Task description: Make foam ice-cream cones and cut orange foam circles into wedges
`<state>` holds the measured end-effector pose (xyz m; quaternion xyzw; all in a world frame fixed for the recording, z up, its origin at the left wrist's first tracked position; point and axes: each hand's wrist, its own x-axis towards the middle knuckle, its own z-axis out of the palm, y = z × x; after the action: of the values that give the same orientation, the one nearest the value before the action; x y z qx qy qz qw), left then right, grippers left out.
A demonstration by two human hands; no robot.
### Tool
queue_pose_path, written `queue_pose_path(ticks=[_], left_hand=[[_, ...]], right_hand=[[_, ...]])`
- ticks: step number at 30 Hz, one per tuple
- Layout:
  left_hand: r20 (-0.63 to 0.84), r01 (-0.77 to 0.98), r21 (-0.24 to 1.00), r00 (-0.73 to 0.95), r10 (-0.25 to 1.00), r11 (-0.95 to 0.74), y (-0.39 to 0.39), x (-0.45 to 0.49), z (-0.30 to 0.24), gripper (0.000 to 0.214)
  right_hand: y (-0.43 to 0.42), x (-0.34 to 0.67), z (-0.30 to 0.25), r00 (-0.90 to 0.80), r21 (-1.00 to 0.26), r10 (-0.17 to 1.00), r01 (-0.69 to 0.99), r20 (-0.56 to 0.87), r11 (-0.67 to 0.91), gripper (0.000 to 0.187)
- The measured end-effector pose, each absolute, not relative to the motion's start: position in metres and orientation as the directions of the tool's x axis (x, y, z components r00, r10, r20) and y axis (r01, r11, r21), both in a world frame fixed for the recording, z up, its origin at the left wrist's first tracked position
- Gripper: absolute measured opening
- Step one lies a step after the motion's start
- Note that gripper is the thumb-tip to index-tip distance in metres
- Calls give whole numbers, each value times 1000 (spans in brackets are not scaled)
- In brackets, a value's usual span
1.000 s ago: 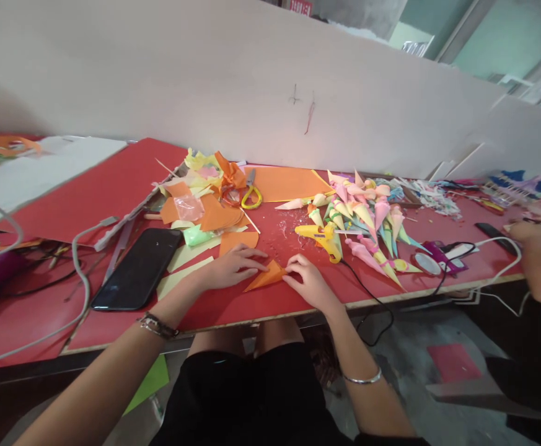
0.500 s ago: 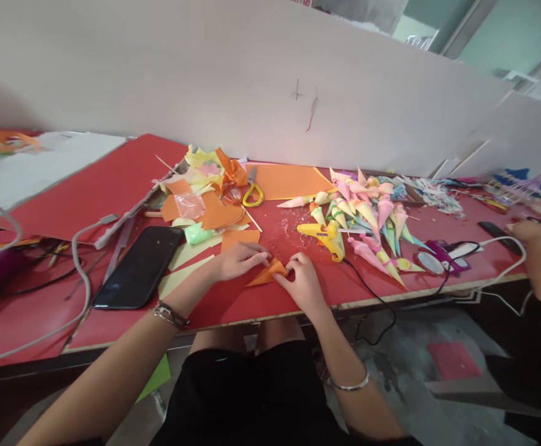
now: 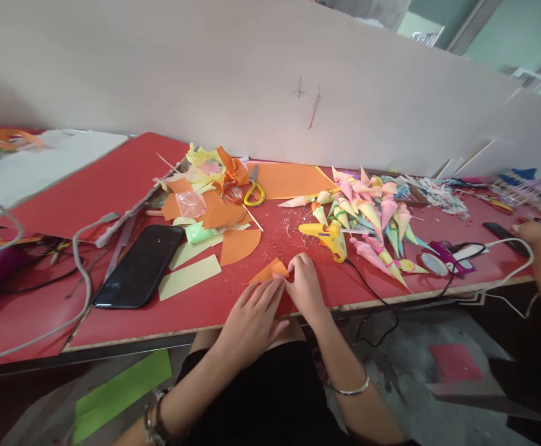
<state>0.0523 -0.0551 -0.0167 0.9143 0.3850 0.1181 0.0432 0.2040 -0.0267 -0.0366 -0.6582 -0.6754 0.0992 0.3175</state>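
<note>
A piece of orange paper (image 3: 269,270), folded into a pointed shape, lies on the red tabletop near its front edge. My right hand (image 3: 305,288) pinches the paper's right end between thumb and fingers. From the near side, my left hand (image 3: 251,319) reaches over with stretched fingers and thumb apart, its fingertips at the paper's lower edge and close to my right fingers. Behind my left hand lies an orange quarter-round paper piece (image 3: 240,246). A yellow glue gun (image 3: 328,238) rests to the right, by a pile of pastel paper cones (image 3: 367,210).
Yellow-handled scissors (image 3: 253,195) lie at the back beside an orange sheet (image 3: 289,179) and paper scraps. A black phone (image 3: 140,266) and a pale yellow strip (image 3: 190,277) are on the left. The glue gun's black cord hangs over the edge. A co-worker's hand (image 3: 537,238) shows far right.
My left hand has moved from behind the orange paper, beyond its left side, round to its near side, uncovering the quarter-round piece and pale strip. My right hand stays at the paper.
</note>
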Motion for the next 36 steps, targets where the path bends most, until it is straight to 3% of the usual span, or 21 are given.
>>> queue_pose_path(ticks=[5, 11, 17, 25, 36], left_hand=[[172, 803, 95, 569, 804, -589, -68, 64, -36, 65], [176, 822, 9, 559, 810, -569, -67, 66, -37, 69], [190, 813, -10, 574, 797, -583, -63, 61, -37, 65], [262, 852, -94, 521, 812, -516, -72, 48, -32, 54], [293, 876, -72, 476, 829, -478, -73, 41, -33, 54]], right_hand=[[-27, 203, -34, 62, -544, 960, 833, 272, 101, 21], [-31, 201, -33, 67, -518, 943, 847, 326, 119, 15], [-34, 198, -31, -139, -324, 906, 903, 400, 281, 5], [-31, 195, -32, -284, -118, 904, 935, 319, 335, 14], [-37, 193, -31, -298, -102, 893, 931, 337, 350, 14]])
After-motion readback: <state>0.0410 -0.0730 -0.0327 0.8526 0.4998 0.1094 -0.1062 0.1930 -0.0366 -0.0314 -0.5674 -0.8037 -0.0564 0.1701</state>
